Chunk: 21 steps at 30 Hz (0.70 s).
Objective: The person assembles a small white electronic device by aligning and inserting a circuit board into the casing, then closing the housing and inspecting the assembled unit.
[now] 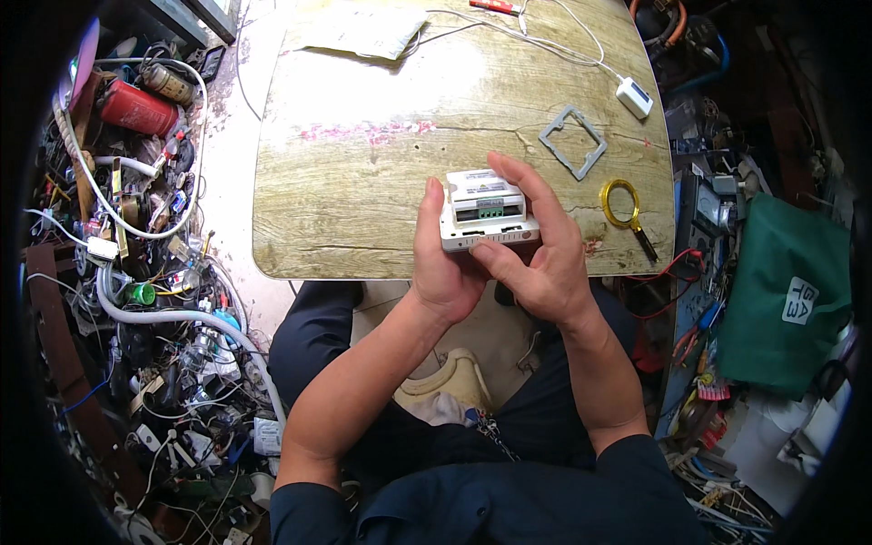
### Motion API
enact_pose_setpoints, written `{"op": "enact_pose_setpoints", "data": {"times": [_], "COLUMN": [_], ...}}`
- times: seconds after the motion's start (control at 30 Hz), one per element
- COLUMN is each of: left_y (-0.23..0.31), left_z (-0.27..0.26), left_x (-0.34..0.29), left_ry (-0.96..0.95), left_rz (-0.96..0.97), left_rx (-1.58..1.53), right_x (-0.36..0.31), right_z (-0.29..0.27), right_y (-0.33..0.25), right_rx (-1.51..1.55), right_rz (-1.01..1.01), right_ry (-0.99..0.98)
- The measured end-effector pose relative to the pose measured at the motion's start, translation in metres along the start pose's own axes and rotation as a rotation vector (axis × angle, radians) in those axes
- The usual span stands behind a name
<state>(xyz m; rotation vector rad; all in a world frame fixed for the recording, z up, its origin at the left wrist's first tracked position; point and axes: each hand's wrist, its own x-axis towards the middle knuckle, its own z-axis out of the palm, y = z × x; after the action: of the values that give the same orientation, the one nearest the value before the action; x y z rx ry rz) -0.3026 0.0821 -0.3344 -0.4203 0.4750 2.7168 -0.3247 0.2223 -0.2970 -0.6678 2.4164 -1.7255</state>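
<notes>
A white boxy electronic unit (489, 218) with a green terminal block (491, 209) set in its recess is held above the table's near edge. My left hand (442, 263) grips its left side, thumb upright along the edge. From the right, my right hand (556, 254) closes on it, the index finger reaching over the far corner and the thumb at the slotted near edge. Fingers beneath the unit are hidden. A grey square frame (574, 143) lies on the table beyond my right hand, and a magnifying glass (621, 203) with a yellow rim lies to its right.
On the wood-patterned table (345, 200) are a pale packet (368, 33), a white cable and a small white device (634, 98). Heaped wires and parts (173, 363) cover the floor at left, with a red canister (138, 109). A green bag (786, 300) hangs at right.
</notes>
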Motion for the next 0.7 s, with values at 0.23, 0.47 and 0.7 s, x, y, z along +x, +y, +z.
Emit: {"op": "enact_pose_setpoints", "data": {"times": [0.23, 0.47, 0.7], "left_y": [0.0016, 0.0039, 0.0006], "left_z": [-0.0015, -0.0009, -0.0011], "left_x": [0.0008, -0.0014, -0.0019], "left_ry": [-0.022, -0.058, -0.003], "left_rz": [0.018, 0.001, -0.041], "left_rx": [-0.019, -0.046, -0.053], "right_x": [0.0032, 0.0038, 0.0028], "right_z": [-0.0013, -0.0007, 0.0008], "right_y": [0.0019, 0.0051, 0.0034], "right_rx": [-0.032, 0.019, -0.044], "right_rz": [-0.087, -0.116, -0.031], "right_ry": [0.000, 0.046, 0.078]}}
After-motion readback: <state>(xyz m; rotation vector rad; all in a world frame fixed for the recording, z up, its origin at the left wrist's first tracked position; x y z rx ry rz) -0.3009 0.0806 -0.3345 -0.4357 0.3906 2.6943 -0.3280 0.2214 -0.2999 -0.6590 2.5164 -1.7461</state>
